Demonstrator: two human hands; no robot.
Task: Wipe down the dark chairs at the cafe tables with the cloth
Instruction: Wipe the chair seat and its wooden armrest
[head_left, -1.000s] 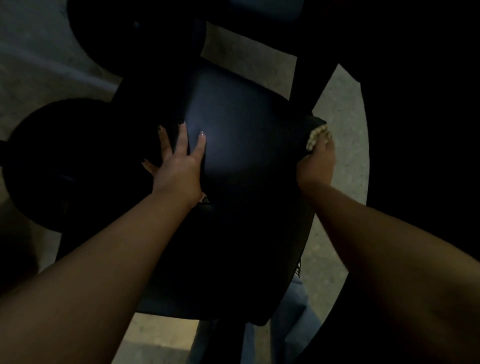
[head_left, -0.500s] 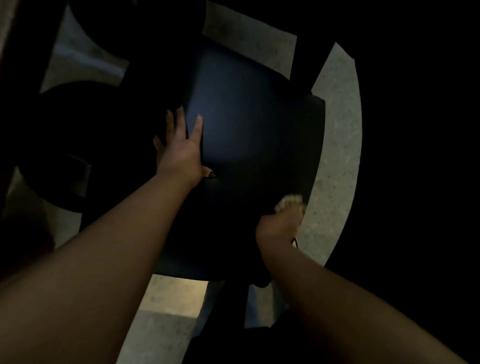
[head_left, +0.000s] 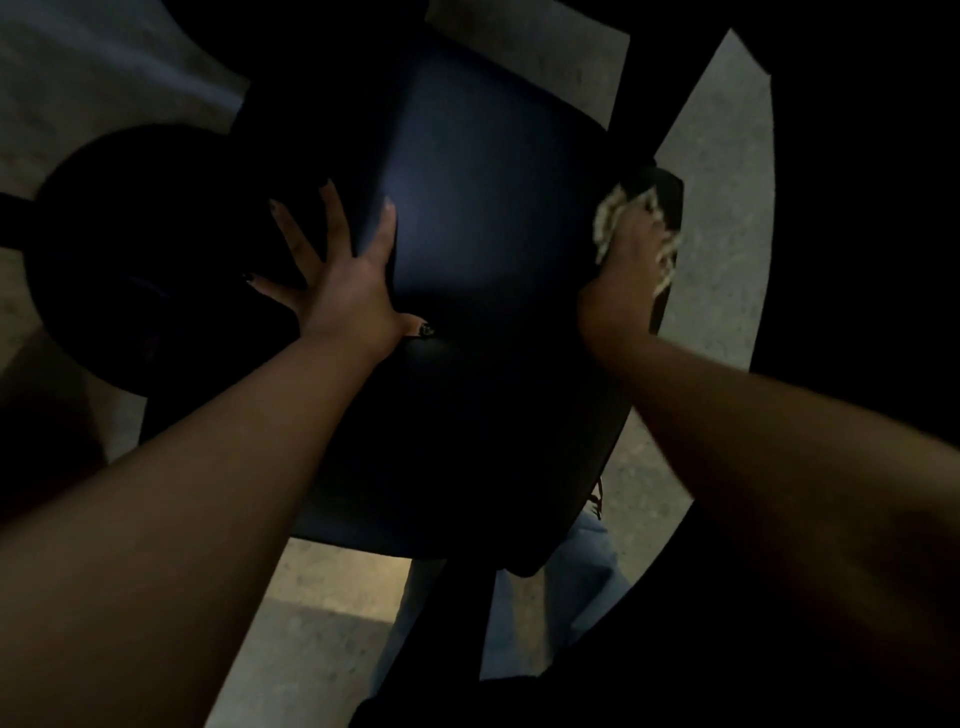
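Nearest to the camera, two bare forearms reach forward over blue jeans (head_left: 582, 587) and a pale concrete floor (head_left: 311, 623). Between them lies the dark chair seat (head_left: 493, 260), smooth and a little shiny in the middle, seen from above.

The left hand (head_left: 337, 291) lies flat on the left part of the seat. Its fingers are straight and spread wide, the thumb points toward the middle of the seat, and it holds nothing (the nails look dark).

The right hand (head_left: 626, 260) is at the right edge of the seat, near its far corner. It presses down a pale, fluffy cloth (head_left: 608, 218), which shows at the fingertips and along the outer side of the hand. If the fingers curl around the cloth or lie straight on it, I cannot tell.

Farther to the left there is a round dark stool seat (head_left: 119, 249). At the right stands a round dark worktop (head_left: 857, 208), mostly in shadow.
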